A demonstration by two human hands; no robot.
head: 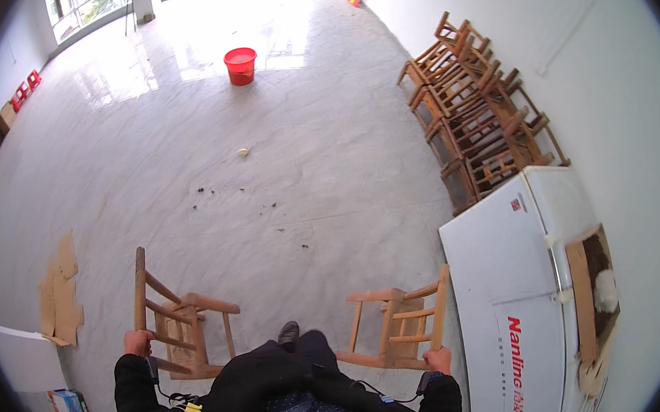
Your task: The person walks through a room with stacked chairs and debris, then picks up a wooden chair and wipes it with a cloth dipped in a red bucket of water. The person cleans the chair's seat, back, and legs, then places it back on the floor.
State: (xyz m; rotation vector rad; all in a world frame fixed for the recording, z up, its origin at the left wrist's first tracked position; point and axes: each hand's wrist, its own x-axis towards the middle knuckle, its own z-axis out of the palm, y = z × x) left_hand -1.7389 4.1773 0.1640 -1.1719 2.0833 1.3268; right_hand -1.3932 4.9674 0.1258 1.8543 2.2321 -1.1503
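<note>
My left hand (139, 343) grips the backrest post of a small wooden chair (193, 332), at my left side. On my right side, my right hand (438, 360) is closed around the back of a second wooden chair (398, 327). Both chairs have pale brown frames, with rungs across their backs. Whether their legs touch the floor, I cannot tell. Between the chairs, one dark shoe (288, 333) shows below my body.
A white Nanling chest freezer (499, 297) stands close on the right, with a cardboard box (582, 301) on it. Beyond it, stacked wooden chairs (464, 109) line the wall. A red bucket (241, 68) stands ahead. Flattened cardboard (62, 291) lies left; dark debris (273, 205) dots the floor.
</note>
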